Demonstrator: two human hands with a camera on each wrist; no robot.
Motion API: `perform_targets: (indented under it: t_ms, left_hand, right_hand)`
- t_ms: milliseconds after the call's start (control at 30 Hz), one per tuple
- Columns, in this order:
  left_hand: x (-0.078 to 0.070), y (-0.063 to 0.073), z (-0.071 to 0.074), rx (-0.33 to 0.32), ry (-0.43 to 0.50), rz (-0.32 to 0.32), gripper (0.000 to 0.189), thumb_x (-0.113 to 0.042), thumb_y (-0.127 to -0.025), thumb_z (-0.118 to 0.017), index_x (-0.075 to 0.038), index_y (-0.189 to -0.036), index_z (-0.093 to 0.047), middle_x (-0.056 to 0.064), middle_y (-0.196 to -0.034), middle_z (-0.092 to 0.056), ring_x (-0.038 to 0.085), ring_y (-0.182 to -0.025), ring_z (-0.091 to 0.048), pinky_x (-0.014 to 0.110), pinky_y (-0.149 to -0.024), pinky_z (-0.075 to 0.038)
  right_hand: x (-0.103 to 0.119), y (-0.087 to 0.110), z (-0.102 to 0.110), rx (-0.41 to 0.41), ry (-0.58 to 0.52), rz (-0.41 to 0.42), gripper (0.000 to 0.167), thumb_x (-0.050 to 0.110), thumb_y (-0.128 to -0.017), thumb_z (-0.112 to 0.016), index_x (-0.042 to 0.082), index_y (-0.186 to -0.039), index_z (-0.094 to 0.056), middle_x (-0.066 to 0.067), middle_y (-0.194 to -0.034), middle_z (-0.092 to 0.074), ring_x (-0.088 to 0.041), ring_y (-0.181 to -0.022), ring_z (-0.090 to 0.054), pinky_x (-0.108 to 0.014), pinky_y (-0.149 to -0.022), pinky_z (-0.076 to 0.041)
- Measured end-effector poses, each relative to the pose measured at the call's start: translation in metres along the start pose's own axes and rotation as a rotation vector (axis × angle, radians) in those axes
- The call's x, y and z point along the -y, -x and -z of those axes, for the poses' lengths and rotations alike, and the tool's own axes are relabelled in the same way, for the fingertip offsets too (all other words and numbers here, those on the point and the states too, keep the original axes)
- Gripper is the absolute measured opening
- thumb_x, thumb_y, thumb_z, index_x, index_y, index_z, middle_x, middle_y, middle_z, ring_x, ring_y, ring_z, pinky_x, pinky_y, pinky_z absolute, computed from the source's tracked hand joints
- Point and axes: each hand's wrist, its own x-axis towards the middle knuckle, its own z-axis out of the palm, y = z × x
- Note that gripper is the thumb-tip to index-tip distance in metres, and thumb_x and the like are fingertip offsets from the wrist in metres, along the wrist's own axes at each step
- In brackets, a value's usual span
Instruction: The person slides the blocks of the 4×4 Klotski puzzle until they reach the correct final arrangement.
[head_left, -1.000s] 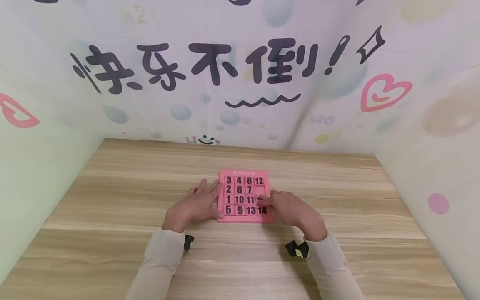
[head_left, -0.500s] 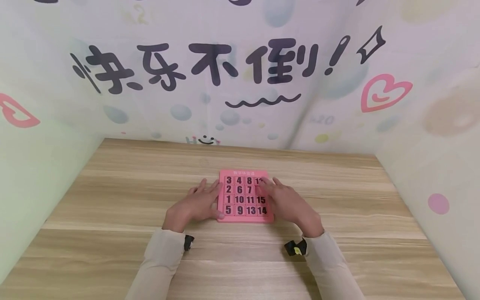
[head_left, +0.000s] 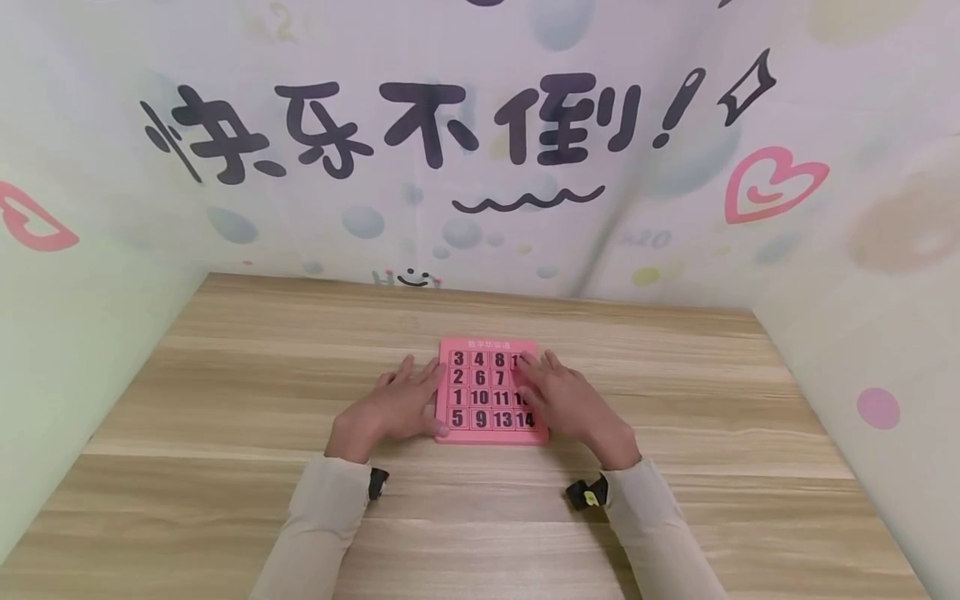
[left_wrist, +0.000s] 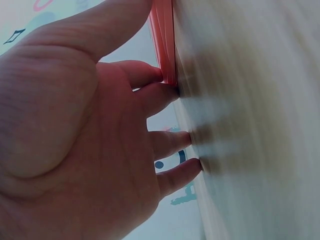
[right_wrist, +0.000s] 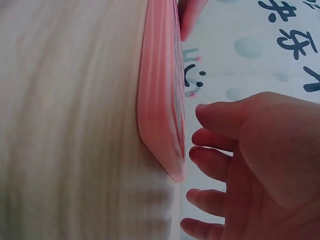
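Note:
A pink sliding number puzzle (head_left: 491, 436) lies flat on the wooden table, its numbered tiles in a four-sided frame. My left hand (head_left: 397, 407) rests along the puzzle's left side, thumb at the near corner. In the left wrist view, that hand's fingers (left_wrist: 165, 142) are fairly straight, some tips down at the table beside the frame. Over the puzzle's right column, my right hand (head_left: 566, 400) hovers with fingers spread, partly hiding the 12 and 15 tiles. The right wrist view shows its loosely bent fingers (right_wrist: 212, 160) just off the frame's edge, holding nothing.
The wooden table (head_left: 247, 392) extends around the puzzle on all sides. A printed white cloth (head_left: 420, 242) with dark lettering rises behind it, and pale walls close off both sides. Each wrist carries a small black device (head_left: 587, 493).
My right hand has moved from the 15 tile up toward the 12 tile, and its thumb then drops back over the 15. The left hand keeps its place at the frame.

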Motion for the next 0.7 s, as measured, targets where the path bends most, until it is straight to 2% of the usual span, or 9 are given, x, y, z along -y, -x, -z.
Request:
perform_targets:
  t_ms: [367,700]
  left_hand:
    - [-0.0014,0.0001,0.0003,-0.002,0.003,0.004,0.096,-0.035,-0.096,-0.075,-0.005,-0.167,-0.017,0.012,-0.176,-0.009,0.044,-0.162,0.007,0.063,-0.131,-0.002]
    - [-0.0022,0.0004,0.0000,-0.005,0.011,0.005,0.096,-0.034,-0.096,-0.075,-0.005,-0.167,-0.018,0.012,-0.176,-0.009,0.044,-0.162,0.006,0.062,-0.131,-0.003]
  right_hand:
    - [0.0008,-0.0009,-0.0018,0.028,0.001,-0.034,0.054,0.034,-0.110,-0.051,0.010,-0.159,-0.046,-0.012,-0.169,-0.035,-0.048,-0.158,-0.021,-0.064,-0.126,-0.028]
    - [0.0017,0.0008,0.0009,0.040,-0.013,-0.046,0.053,0.032,-0.109,-0.054,0.012,-0.158,-0.048,-0.014,-0.168,-0.038,-0.048,-0.157,-0.026,-0.063,-0.126,-0.029]
